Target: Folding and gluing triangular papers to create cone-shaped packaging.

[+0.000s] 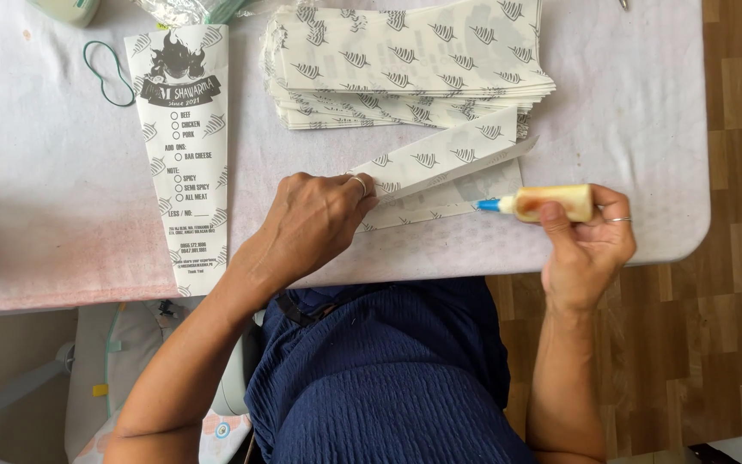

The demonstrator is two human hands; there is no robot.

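A: Left hand point(315, 222)?
B: Fingers are bunching together, pressing flat on the folded paper wrapper point(440, 176) lying at the near edge of the white table point(629, 103).
A: Right hand point(588, 245)?
B: Fingers are clamping a small glue bottle point(547, 204), its blue tip touching the wrapper's flap.
A: Surroundings?
B: Wrapper stack point(405, 60) is sitting just behind; a printed cone sleeve point(186, 155) is lying left, a green rubber band point(106, 73) beside it.

A home worktable point(629, 129): cloth cover, wood-block floor point(732, 326), stacked printed paper sleeves point(405, 60).
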